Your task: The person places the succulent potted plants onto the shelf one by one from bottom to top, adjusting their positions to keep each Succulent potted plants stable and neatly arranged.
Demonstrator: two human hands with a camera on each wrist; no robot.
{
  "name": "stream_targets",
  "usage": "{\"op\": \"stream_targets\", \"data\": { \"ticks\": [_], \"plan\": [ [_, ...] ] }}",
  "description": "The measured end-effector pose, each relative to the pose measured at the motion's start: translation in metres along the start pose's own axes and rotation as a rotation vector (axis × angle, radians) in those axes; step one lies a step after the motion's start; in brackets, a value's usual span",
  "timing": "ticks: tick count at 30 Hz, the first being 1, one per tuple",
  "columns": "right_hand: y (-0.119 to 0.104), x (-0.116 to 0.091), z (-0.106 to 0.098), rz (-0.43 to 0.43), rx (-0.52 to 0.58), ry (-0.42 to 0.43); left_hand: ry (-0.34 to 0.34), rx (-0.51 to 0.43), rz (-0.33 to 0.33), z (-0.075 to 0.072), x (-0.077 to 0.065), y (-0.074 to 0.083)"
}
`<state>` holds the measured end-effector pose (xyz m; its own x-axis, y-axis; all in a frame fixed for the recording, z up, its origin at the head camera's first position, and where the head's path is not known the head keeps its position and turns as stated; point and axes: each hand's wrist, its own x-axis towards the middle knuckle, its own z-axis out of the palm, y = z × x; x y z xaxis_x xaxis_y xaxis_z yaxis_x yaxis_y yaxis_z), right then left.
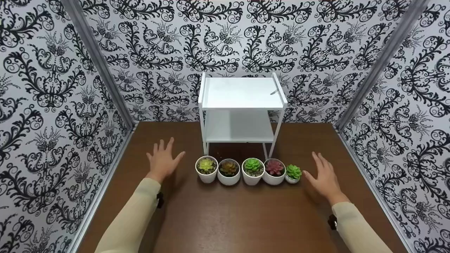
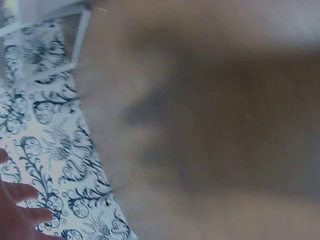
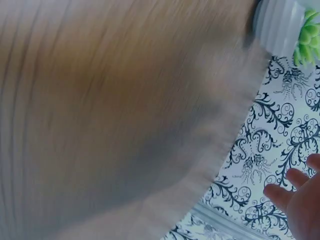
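Several potted succulents line up in front of a white two-tier shelf. From left to right they are a yellow-green succulent, a brown-orange succulent, a bright green succulent, a dark red succulent and a small green succulent. My left hand is left of the row, fingers spread, holding nothing. Just right of the small green succulent is my right hand, its fingers extended and nothing in it. In the right wrist view, that small plant shows at the top right corner.
Everything stands on a brown wooden table. Walls with a black and white scroll pattern enclose it at the back and both sides, with grey metal posts in the corners. A small dark mark is on the shelf's top.
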<state>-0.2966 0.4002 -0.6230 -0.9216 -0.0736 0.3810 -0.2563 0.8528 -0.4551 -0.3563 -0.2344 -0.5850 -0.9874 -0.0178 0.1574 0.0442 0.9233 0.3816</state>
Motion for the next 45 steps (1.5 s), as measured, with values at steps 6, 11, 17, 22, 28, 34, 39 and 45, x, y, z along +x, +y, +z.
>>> {"op": "stream_targets", "data": {
  "ticks": [6,11,17,22,28,34,39,45],
  "plan": [
    [-0.007,-0.004,0.009,0.007,0.230,0.044,0.001,-0.153,0.001,-0.007,0.010,0.021],
    [-0.013,-0.006,0.015,0.056,0.323,0.030,-0.018,-0.235,-0.012,-0.016,0.019,0.035],
    [-0.022,-0.006,0.020,0.137,0.468,0.024,-0.023,-0.272,-0.008,-0.023,0.038,0.048],
    [-0.026,-0.006,0.028,0.162,0.577,0.022,-0.016,-0.350,-0.040,-0.033,0.053,0.057],
    [-0.026,-0.008,0.039,0.217,0.596,0.001,-0.009,-0.433,-0.053,-0.050,0.069,0.070],
    [-0.030,-0.008,0.047,0.282,0.621,-0.004,0.023,-0.515,0.001,-0.067,0.080,0.087],
    [-0.034,-0.006,0.049,0.300,0.622,0.022,0.021,-0.552,-0.021,-0.082,0.090,0.099],
    [-0.033,-0.008,0.054,0.323,0.596,0.023,-0.169,-0.914,-0.112,-0.107,0.106,0.115]
  ]
}}
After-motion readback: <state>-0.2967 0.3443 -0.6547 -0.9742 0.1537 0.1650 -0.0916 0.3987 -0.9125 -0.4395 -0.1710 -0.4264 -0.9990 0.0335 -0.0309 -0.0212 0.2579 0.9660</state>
